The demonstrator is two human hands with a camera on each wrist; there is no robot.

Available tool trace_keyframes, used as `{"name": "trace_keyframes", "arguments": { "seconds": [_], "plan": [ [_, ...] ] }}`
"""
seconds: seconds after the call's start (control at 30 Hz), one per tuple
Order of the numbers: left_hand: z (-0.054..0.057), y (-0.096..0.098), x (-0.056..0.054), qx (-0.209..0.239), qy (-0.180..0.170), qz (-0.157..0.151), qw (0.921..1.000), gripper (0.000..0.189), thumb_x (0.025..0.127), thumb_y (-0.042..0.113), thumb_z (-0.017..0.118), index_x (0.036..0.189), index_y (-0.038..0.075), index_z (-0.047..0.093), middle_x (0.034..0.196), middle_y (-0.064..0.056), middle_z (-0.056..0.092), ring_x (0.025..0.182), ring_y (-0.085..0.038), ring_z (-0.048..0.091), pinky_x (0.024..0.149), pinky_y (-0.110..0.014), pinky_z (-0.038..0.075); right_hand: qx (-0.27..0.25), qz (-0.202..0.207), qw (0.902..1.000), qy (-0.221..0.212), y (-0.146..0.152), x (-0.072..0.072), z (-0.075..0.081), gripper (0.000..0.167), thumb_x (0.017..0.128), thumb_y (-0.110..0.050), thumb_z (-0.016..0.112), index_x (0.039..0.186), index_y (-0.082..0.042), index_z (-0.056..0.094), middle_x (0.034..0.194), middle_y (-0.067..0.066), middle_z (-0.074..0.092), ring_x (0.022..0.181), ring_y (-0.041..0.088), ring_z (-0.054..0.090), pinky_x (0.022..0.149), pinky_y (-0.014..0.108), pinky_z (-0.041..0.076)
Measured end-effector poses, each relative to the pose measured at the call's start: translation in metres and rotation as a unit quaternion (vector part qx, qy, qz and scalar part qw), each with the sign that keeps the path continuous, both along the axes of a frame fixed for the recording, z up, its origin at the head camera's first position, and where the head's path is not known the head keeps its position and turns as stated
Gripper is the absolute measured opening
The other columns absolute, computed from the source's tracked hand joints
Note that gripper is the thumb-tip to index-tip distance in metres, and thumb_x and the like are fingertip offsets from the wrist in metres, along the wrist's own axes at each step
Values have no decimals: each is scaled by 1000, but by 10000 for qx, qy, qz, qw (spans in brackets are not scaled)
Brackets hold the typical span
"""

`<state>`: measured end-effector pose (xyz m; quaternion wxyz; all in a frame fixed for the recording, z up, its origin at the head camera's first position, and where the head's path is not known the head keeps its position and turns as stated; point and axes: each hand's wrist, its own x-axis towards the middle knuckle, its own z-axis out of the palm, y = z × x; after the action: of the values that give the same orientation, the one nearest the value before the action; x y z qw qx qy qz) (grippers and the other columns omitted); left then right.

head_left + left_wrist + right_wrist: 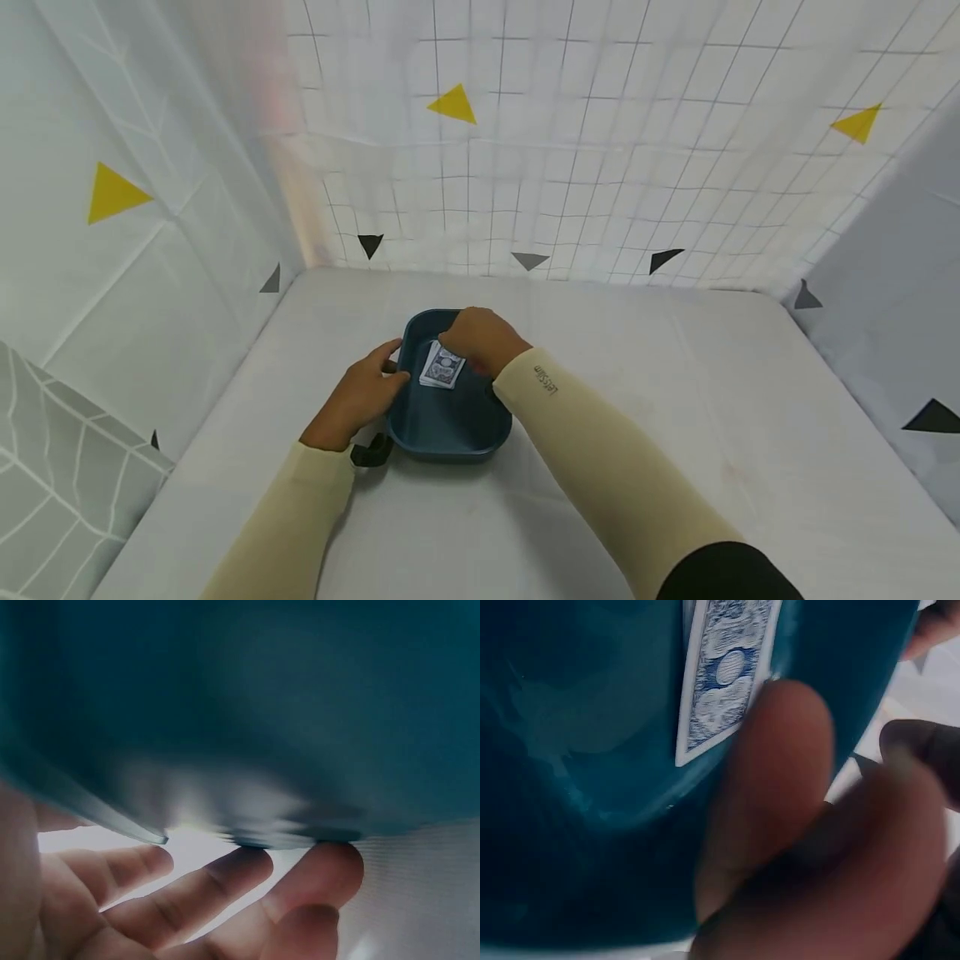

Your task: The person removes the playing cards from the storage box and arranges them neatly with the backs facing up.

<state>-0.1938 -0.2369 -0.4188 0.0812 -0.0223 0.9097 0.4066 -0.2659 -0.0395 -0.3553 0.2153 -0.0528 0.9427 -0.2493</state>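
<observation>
A small stack of playing cards (442, 367), blue-and-white backs up and slightly fanned, lies in a dark teal tray (450, 429). My left hand (363, 392) grips the tray's left side, its thumb at the rim; several fingertips (337, 862) meet the outer wall in the left wrist view. My right hand (483, 340) reaches over the tray with bent fingers and covers the stack's upper right. In the right wrist view one fingertip (791, 705) is right at the edge of a card (731, 671). Whether that hand pinches a card I cannot tell.
The tray stands on a white-covered table (637, 375). A white curtain (570, 150) with grid lines and yellow, black and grey triangles rises behind; pale sheets hang at both sides. A black strap-like piece (372, 451) sits at my left wrist.
</observation>
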Motion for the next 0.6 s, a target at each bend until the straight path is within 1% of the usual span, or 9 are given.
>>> {"name": "trace_keyframes", "arguments": {
  "seconds": [0.1,0.2,0.3,0.43,0.53,0.6],
  "plan": [
    [0,0,1,-25,19,-16,10000,66,110,30,53,171,20,29,154,-22,56,135,-43,59,106,-62,50,266,181,9987,398,-3,1,-9,29,104,-30,63,104,-7,81,93,9,77,64,20,63,58,33,52],
    [1,1,1,-39,12,-8,10000,66,110,30,53,171,20,30,154,-22,56,135,-43,59,106,-60,51,721,356,9929,882,-5,3,-16,25,101,-27,66,94,-9,82,83,2,76,70,19,66,65,35,54],
    [1,1,1,-69,37,-12,10000,66,109,30,53,171,20,30,154,-22,56,135,-43,59,106,-60,51,1028,405,9871,1158,-8,5,-21,25,101,-29,68,94,-9,82,76,-1,72,72,18,67,69,36,57],
    [0,0,0,-80,55,-14,10000,67,109,31,53,171,20,30,154,-22,56,135,-43,59,105,-60,51,1030,295,9871,1187,-11,9,-23,32,102,-36,69,103,-7,83,74,-1,72,71,17,68,71,36,59],
    [-1,0,0,-59,19,-7,10000,68,109,31,54,171,20,30,154,-21,56,135,-43,59,105,-60,51,1013,235,9878,1161,-12,13,-25,36,102,-39,69,106,-7,84,73,-1,71,70,17,68,69,35,58],
    [-2,-1,0,-77,24,-17,10000,68,109,31,54,171,20,29,154,-21,56,135,-43,59,105,-60,51,1075,252,9866,1199,-13,14,-26,36,101,-40,70,105,-7,84,71,-2,71,68,16,67,67,34,57]
  ]
}}
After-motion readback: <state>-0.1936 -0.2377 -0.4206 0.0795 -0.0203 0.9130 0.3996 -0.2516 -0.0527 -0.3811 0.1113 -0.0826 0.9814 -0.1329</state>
